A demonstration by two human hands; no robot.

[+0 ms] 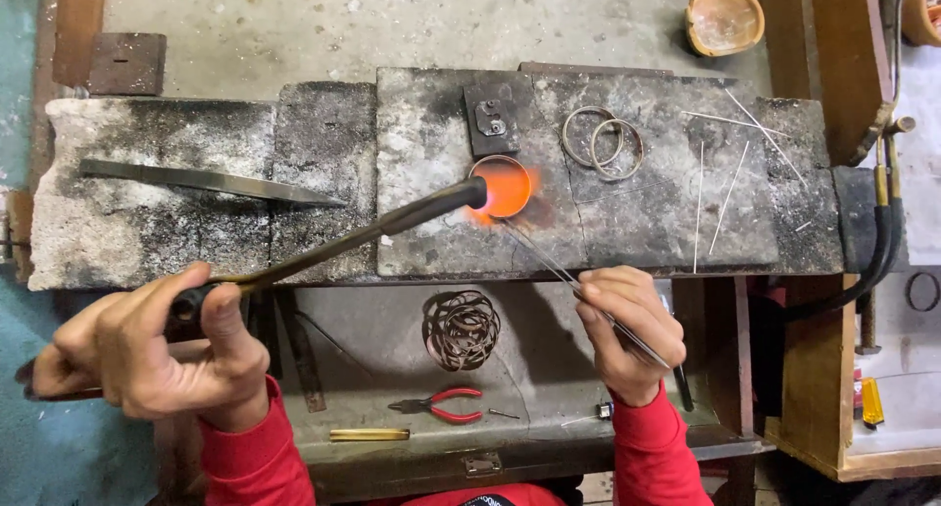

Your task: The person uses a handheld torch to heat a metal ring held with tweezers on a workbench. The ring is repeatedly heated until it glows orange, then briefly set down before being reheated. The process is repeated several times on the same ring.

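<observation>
My left hand grips the handle of a long dark torch whose nozzle points at a metal ring glowing orange on a grey soldering block. My right hand holds thin steel tweezers, their tip reaching the ring's near edge. Two plain metal rings lie overlapping just behind and right of the glowing one. A small dark metal plate sits behind the glowing ring.
Thin wire rods lie scattered on the block's right part. A long flat metal file rests on the pale left block. Below are a pile of dark rings, red-handled pliers and a brass bar. A clay bowl sits behind.
</observation>
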